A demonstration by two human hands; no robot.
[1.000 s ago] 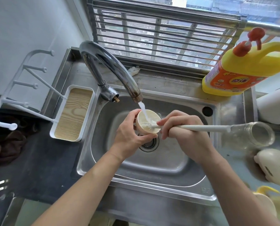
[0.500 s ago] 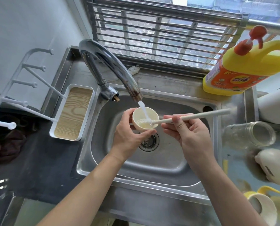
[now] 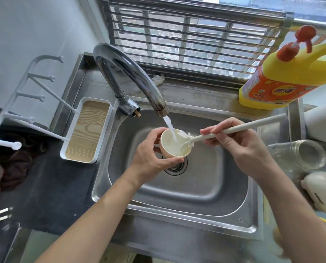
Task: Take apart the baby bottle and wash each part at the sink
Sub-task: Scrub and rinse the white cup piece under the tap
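Note:
My left hand [image 3: 148,158] grips a cream bottle cap [image 3: 174,144] over the sink [image 3: 179,186], its open side up under running water from the tap [image 3: 131,76]. My right hand [image 3: 240,147] pinches the white handle of a bottle brush [image 3: 234,130], whose bristle head rests on the cap's right rim. The clear bottle body [image 3: 298,154] lies on its side on the counter to the right, mouth facing me. A cream bottle part [image 3: 321,188] lies just below it.
A yellow dish-soap jug [image 3: 289,78] with a red pump stands at the back right. A white drying rack with a wood-pattern tray [image 3: 86,130] sits left of the sink. A dark cloth [image 3: 12,169] lies at the far left. Window bars run behind the tap.
The brush head has come from inside the cap up onto its right rim, and the handle has tilted upward to the right. My right hand has shifted right.

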